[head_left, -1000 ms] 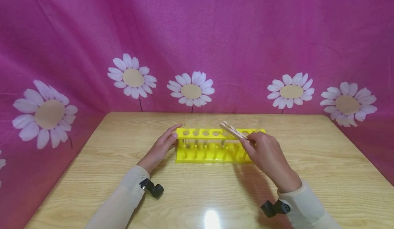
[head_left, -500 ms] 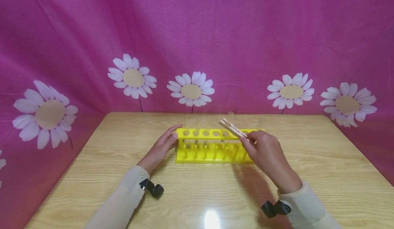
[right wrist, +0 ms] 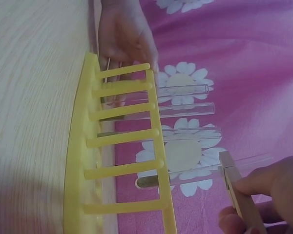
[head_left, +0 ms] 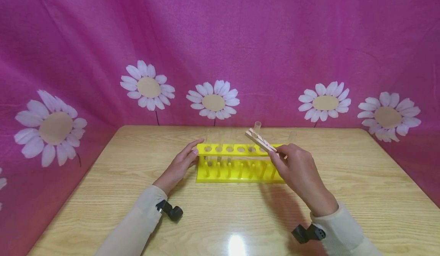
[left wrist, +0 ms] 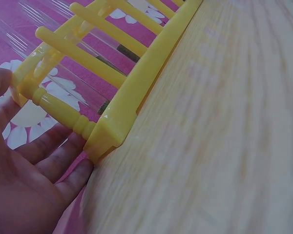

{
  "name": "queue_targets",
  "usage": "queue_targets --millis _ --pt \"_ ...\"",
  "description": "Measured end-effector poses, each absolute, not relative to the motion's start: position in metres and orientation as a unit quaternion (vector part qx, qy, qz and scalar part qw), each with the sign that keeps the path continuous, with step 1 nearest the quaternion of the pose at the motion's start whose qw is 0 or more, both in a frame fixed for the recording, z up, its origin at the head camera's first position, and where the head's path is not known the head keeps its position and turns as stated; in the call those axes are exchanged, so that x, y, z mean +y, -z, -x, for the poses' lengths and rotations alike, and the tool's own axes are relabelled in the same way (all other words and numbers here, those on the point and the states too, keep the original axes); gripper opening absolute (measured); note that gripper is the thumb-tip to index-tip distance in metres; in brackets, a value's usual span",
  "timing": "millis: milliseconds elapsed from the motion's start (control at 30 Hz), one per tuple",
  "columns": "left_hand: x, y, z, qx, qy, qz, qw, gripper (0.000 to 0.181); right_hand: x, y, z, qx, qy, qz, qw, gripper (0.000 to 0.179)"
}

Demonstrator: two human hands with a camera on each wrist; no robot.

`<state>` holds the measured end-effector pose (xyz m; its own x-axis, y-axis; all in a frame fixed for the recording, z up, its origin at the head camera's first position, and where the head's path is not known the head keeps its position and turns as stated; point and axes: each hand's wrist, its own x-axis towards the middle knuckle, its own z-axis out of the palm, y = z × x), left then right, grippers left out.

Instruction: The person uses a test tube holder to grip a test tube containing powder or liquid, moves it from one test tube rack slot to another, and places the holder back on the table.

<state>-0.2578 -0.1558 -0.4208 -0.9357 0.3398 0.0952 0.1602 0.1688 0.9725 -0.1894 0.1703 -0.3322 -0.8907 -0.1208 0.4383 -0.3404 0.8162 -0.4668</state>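
A yellow test tube rack [head_left: 220, 180] stands on the table, with several clear test tubes upright in its holes. At its left end, my left hand [head_left: 179, 168] holds the rack; in the left wrist view the thumb and fingers [left wrist: 51, 148] lie around the end post. My right hand [head_left: 300, 172] pinches a wooden test tube clamp [head_left: 260, 140] above the rack's right half. The clamp's tip grips one test tube [head_left: 258, 125] near its upper part. That tube is raised, its dark-filled lower end [right wrist: 147, 182] still within the rack in the right wrist view.
The wood-grain table [head_left: 213, 217] extends around the rack. A pink curtain [head_left: 268, 49] with white daisies hangs along its back and sides. Another test tube [head_left: 292, 136] stands at the rack's right end, partly behind the right hand.
The test tube in the clamp has risen out of its hole, its rim now higher above the rack. The clamp has tilted slightly. My left hand and the rack have stayed put.
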Motion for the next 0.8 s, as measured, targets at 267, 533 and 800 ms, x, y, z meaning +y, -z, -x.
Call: queue_targets --millis 267,533,800 --pt "-0.1562 0.4206 0.2575 0.757 -0.628 -0.163 0.078 0.051 0.1689 0.3306 0.1878 -0.921 -0.275 -0.140 0.236 0.019" --pt "-0.1562 0.4207 0.2575 0.757 -0.628 -0.160 0.081 0.052 0.1681 0.3293 0.1863 -0.910 -0.270 -0.152 0.274 0.019" --pt "-0.1557 0.4198 0.2568 0.765 -0.621 -0.153 0.078 0.049 0.1666 0.3274 0.1849 -0.901 -0.279 -0.153 0.295 0.017"
